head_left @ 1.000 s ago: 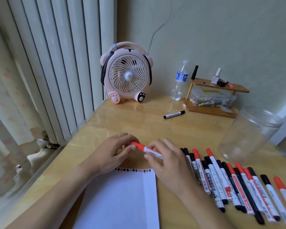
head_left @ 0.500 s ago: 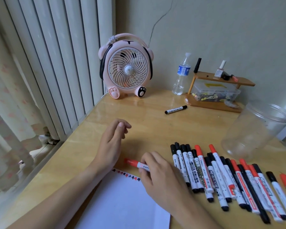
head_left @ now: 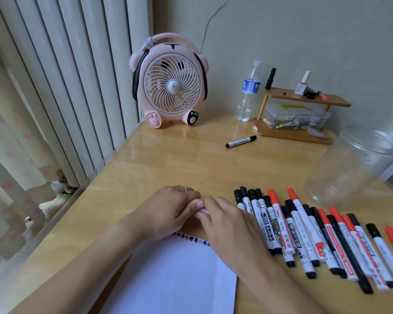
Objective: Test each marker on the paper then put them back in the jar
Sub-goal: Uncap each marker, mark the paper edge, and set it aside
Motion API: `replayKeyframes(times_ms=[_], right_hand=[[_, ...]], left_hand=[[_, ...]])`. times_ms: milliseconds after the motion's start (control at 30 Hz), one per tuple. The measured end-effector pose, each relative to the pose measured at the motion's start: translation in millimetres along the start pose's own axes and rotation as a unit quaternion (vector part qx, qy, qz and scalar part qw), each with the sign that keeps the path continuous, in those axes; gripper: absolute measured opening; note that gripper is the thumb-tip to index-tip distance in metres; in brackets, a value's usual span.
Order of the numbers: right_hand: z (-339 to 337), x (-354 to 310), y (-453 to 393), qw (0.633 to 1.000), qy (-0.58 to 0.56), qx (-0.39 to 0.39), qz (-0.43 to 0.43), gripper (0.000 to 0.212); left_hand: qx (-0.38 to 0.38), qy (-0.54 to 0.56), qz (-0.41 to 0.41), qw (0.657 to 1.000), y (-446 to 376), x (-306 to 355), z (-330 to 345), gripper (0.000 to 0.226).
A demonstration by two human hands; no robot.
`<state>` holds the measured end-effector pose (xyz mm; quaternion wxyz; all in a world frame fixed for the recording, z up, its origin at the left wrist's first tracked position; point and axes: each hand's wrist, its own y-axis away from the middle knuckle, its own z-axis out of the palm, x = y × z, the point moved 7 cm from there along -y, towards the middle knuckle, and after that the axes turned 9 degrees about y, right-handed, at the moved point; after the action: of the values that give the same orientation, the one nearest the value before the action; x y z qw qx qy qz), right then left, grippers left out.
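Observation:
My left hand (head_left: 168, 209) and my right hand (head_left: 227, 225) meet above the top edge of the white paper (head_left: 177, 275). Between them they hold a marker (head_left: 202, 211); only a short white bit of its barrel shows between the fingers. My left fingers curl round its left end, my right fingers round the barrel. A row of small red and black test marks (head_left: 191, 239) runs along the paper's top edge. Several red-capped and black-capped markers (head_left: 304, 232) lie side by side to the right. The clear plastic jar (head_left: 349, 166) stands at the right, with no markers inside.
One black-capped marker (head_left: 241, 141) lies alone further back on the wooden table (head_left: 168, 162). Behind it stand a pink fan (head_left: 170, 82), a water bottle (head_left: 247, 91) and a small wooden shelf (head_left: 300, 114) with a clear box. Vertical blinds hang along the left.
My left hand, which was lifted off and open half a second ago, has come back down onto the marker's red-capped end. The red cap is now hidden inside my left fingers.

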<state>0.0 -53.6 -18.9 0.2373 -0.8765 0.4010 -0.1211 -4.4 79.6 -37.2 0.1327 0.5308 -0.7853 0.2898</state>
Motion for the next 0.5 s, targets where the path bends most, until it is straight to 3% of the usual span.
replayKeyframes(times_ms=[167, 267, 400, 500], right_hand=[[1.1, -2.4, -4.9, 0.996, -0.012, -0.086, -0.009, 0.031], [-5.1, 3.2, -5.7, 0.998, 0.002, -0.063, 0.007, 0.034], [1.3, 16.7, 0.2, 0.989, -0.046, -0.128, 0.066, 0.036], [-11.8, 23.3, -2.2, 0.993, -0.070, -0.055, 0.081, 0.023]], left_hand=[[0.039, 0.018, 0.048, 0.998, -1.3, 4.6, -3.1, 0.038], [0.046, -0.018, 0.059, 0.997, -2.4, 1.9, -6.8, 0.047], [0.059, -0.003, 0.023, 0.998, -0.4, -9.6, -15.7, 0.045], [0.035, 0.016, -0.024, 0.999, 4.5, -15.0, -16.6, 0.034]])
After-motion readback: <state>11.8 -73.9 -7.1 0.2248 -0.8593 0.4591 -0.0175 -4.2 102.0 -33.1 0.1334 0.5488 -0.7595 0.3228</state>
